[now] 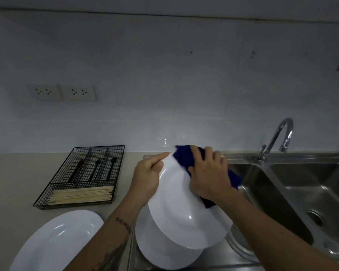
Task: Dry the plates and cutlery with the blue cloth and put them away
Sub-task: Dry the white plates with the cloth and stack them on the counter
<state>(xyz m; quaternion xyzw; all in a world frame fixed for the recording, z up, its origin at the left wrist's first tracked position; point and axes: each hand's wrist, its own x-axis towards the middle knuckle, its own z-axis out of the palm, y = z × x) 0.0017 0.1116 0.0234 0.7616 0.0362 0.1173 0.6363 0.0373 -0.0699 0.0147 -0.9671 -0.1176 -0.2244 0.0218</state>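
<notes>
My left hand (148, 176) grips the left rim of a white plate (176, 208), held tilted above the sink's drainboard. My right hand (208, 173) presses the blue cloth (184, 158) against the plate's upper right part, fingers curled over the cloth. Under the held plate sits another white plate (164, 253). A large white plate (53, 243) lies on the counter at the lower left. The black wire cutlery tray (82, 175) holds black cutlery (95, 169) and a bundle of wooden chopsticks (80, 195).
A double steel sink (301, 192) with a curved tap (278, 137) lies to the right. The beige counter (16, 182) stretches to the left. Two wall sockets (63, 92) sit on the white tiled wall behind.
</notes>
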